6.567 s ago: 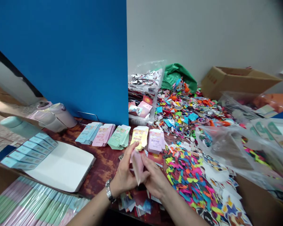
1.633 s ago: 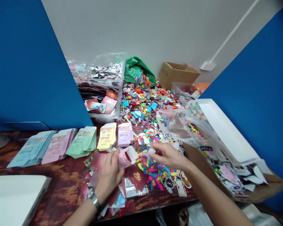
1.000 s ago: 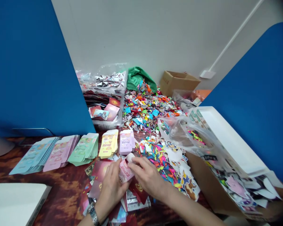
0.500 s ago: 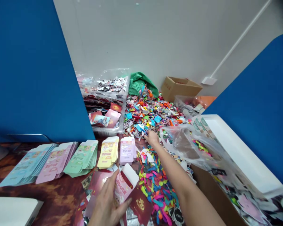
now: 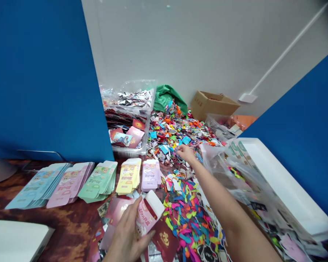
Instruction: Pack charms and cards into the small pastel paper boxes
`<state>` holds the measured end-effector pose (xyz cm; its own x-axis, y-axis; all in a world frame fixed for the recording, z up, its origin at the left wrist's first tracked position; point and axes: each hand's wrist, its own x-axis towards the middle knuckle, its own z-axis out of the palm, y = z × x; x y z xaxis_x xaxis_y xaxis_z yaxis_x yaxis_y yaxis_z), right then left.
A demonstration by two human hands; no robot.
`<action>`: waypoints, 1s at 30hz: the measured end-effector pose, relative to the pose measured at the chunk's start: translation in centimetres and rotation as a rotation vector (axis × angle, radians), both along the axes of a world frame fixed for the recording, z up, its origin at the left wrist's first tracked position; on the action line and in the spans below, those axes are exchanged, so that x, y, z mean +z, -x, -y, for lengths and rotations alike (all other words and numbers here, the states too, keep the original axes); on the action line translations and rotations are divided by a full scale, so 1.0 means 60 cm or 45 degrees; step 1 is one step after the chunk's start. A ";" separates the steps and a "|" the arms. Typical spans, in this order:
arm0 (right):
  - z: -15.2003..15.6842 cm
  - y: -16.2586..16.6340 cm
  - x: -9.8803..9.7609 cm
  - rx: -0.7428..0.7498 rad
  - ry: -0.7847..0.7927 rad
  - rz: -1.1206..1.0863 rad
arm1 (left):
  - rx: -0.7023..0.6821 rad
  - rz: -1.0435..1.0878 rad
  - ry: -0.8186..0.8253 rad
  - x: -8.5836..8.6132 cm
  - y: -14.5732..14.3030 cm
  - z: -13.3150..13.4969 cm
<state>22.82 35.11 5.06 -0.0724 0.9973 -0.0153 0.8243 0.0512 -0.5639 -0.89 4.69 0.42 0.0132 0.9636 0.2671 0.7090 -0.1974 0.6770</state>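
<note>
My left hand [image 5: 125, 229] grips a pink paper packet [image 5: 147, 214] with a white flap at its top, low in the view. A dark red card with a gold emblem [image 5: 164, 238] lies just right of that hand. My right hand [image 5: 186, 153] is stretched out over a heap of small multicoloured tags and loops [image 5: 175, 134], its fingertips at the heap's near edge. Its fingers hide whatever they touch. Under my right forearm lies a spread of bright paper scraps [image 5: 186, 214]. Stacks of lilac [image 5: 150, 175] and yellow [image 5: 128, 181] flat packets stand between my hands.
Green [image 5: 98, 183], pink [image 5: 69, 183] and blue [image 5: 38, 185] flat packets line the reddish-brown table [image 5: 62, 227]. Behind them stands a clear plastic tub [image 5: 128, 120]. A blue partition [image 5: 43, 80] rises left, a white tray [image 5: 284, 185] lies right, and a cardboard box [image 5: 214, 105] sits at the back.
My right hand has left the pink packet and moved forward to the tag heap. My left hand keeps the packet, now lower in the view, and the view has tilted slightly.
</note>
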 end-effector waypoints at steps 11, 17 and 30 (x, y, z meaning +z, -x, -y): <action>0.011 -0.010 0.051 0.248 -0.029 -0.361 | 0.036 0.091 0.006 0.016 -0.005 -0.001; 0.034 0.032 -0.017 0.163 -0.015 -0.166 | 0.043 0.103 0.024 0.011 -0.001 0.003; 0.021 0.104 -0.055 0.174 0.204 0.426 | 0.012 0.065 0.031 0.001 -0.003 0.004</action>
